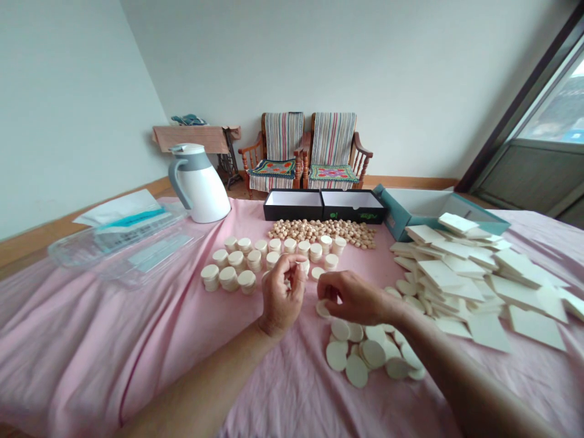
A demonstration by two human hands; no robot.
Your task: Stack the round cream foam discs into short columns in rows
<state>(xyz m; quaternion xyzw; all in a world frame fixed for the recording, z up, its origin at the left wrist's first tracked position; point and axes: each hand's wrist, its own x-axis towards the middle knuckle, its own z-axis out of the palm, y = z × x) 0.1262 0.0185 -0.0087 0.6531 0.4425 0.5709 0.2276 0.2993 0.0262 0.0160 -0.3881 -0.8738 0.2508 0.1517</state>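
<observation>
My left hand [281, 295] is raised over the middle of the table, its fingers curled towards the thumb. What lies between them, if anything, is hidden. Just beyond its fingertips shows a pale round disc [303, 266]. My right hand [350, 297] bends downward with closed fingers on another round disc [323, 309] near the cloth. Several short stacks of discs [229, 277] stand in rows to the left and behind my hands. Below my right hand spreads a loose pile of discs [358, 370]. A single low disc [317, 274] lies between the hands.
Small wooden balls [319, 231] lie before two black open boxes [292, 212]. At right, square white tiles [442, 274] heap against a teal box [396, 213]. A white-grey jug [205, 188] and clear plastic packaging [137, 267] stand left on the pink cloth [168, 340].
</observation>
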